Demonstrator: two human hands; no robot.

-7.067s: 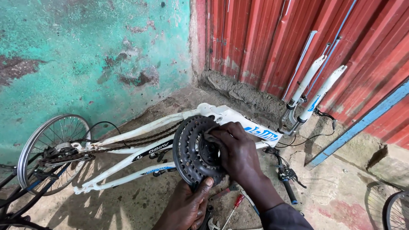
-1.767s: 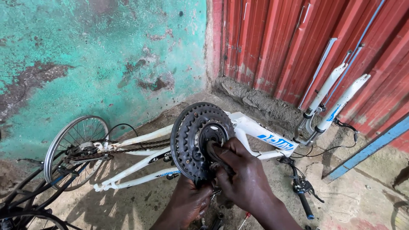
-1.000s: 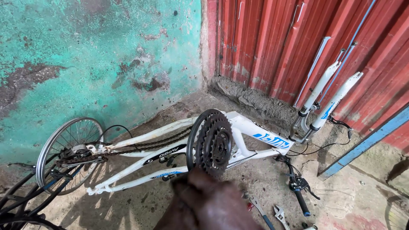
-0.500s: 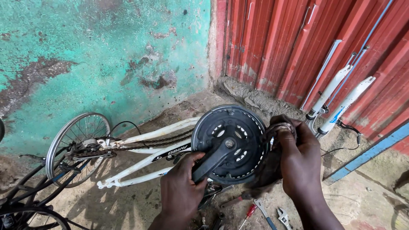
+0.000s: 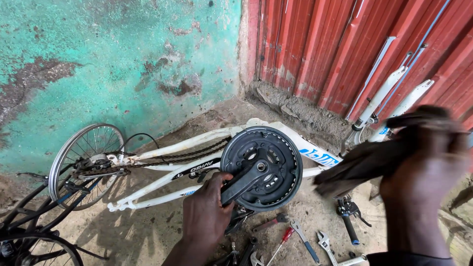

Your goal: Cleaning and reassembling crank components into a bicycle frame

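Observation:
My left hand [image 5: 207, 216] grips the black crank arm [image 5: 242, 182] of a black chainring set [image 5: 262, 168], holding it up over a white bicycle frame [image 5: 172, 170] that lies on the ground. My right hand [image 5: 426, 157] is raised at the right, blurred, closed on a dark rag [image 5: 362, 165] that trails toward the chainring without touching it. The frame's chain runs back to the rear wheel [image 5: 84, 157] at the left.
Spanners [image 5: 303, 239], a red-handled screwdriver [image 5: 282, 239] and other tools lie on the dirt below the chainring. A white fork [image 5: 382, 96] leans on the red corrugated wall. A handlebar grip [image 5: 349, 224] lies to the right. Another wheel [image 5: 34, 246] is at bottom left.
My right hand has left the chainring's right edge and swung out to the right with the rag. My left hand still holds the crank arm.

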